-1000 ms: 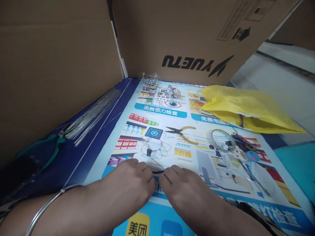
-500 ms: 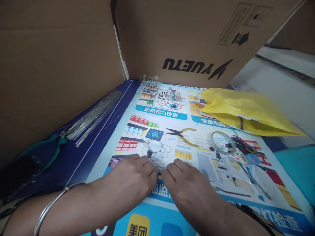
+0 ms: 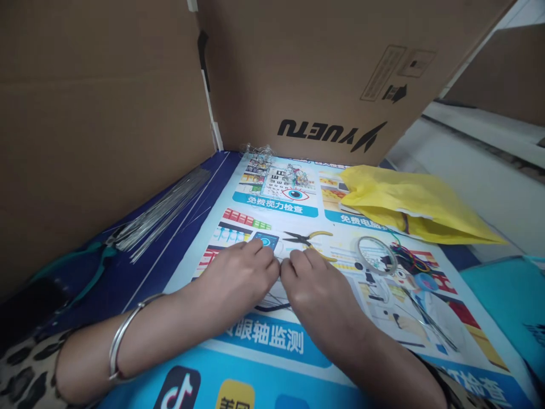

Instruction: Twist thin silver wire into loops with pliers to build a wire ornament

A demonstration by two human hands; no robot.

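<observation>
My left hand [image 3: 244,275] and my right hand [image 3: 317,289] meet over the middle of the printed poster sheet [image 3: 272,363], knuckles up and almost touching. Fingers on both sides are curled closed in a pinch. A thin wire ran between them half a second ago; now the hands cover most of it, and the fingertips are hidden. Just beyond lie small pliers [image 3: 304,238] with black jaws and yellow handles, jaws apart. Near my right hand is a roll of tape [image 3: 359,255] with small clear pieces inside its ring.
Cardboard walls [image 3: 255,74] stand left and behind. Cut wires [image 3: 164,207] and teal-handled pliers [image 3: 108,250] lie left. Wire tangles [image 3: 300,176] are at the back. Rightward are a yellow bag [image 3: 426,199], coloured cords [image 3: 413,255], a slim metal tool [image 3: 430,321] and a teal item [image 3: 511,301].
Both hands have moved farther over the sheet and closer together, now covering the looped wire piece that showed beyond them. The camera view has shifted slightly.
</observation>
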